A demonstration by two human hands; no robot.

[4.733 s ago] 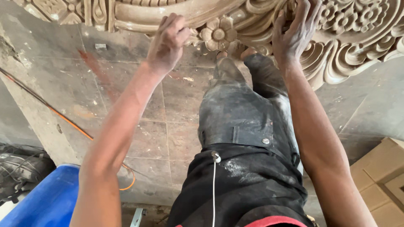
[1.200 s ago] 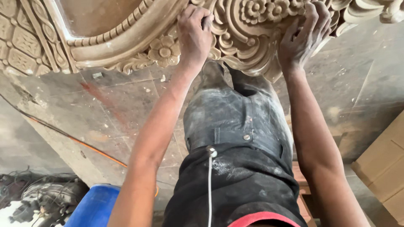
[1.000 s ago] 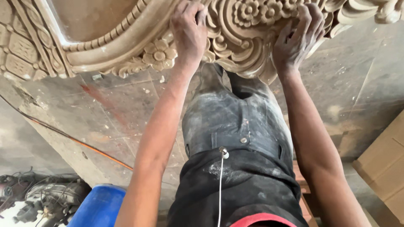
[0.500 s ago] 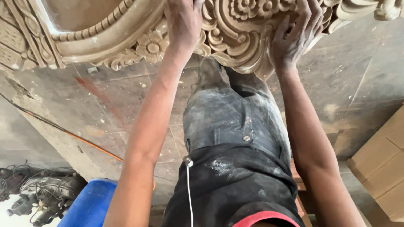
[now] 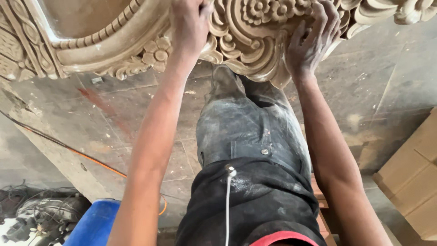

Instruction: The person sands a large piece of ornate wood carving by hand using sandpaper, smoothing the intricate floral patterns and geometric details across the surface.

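The left hand (image 5: 189, 23), at the top centre of the frame, lies back-up on the carved wooden panel (image 5: 246, 32), fingers curled over the relief and pressing on it; whether they close around anything cannot be told, since the palm side is hidden. The right hand (image 5: 312, 41), upper right of centre, is spread with fingers (image 5: 328, 20) bent over the panel's scrolled lower edge, gripping the carving itself. The panel fills the top band of the frame from the left edge to the right, pale tan, cut with rosettes, leaf scrolls, a beaded arch and a smooth recessed field at the upper left. Below the hands, both forearms run down to the bottom edge, either side of dusty grey jeans (image 5: 252, 127) and a black shirt (image 5: 246, 205) with a thin white cord (image 5: 226, 205) hanging down it. At the right edge sit plain brown cardboard boxes (image 5: 412, 177), square-edged and stacked; no label shows. At the bottom left a blue plastic drum (image 5: 93, 223) stands beside a tangle of grey cables and tools (image 5: 41, 216). An orange cable (image 5: 86, 157) crosses the stained, dusty concrete floor (image 5: 378, 86), which is scored into slabs.
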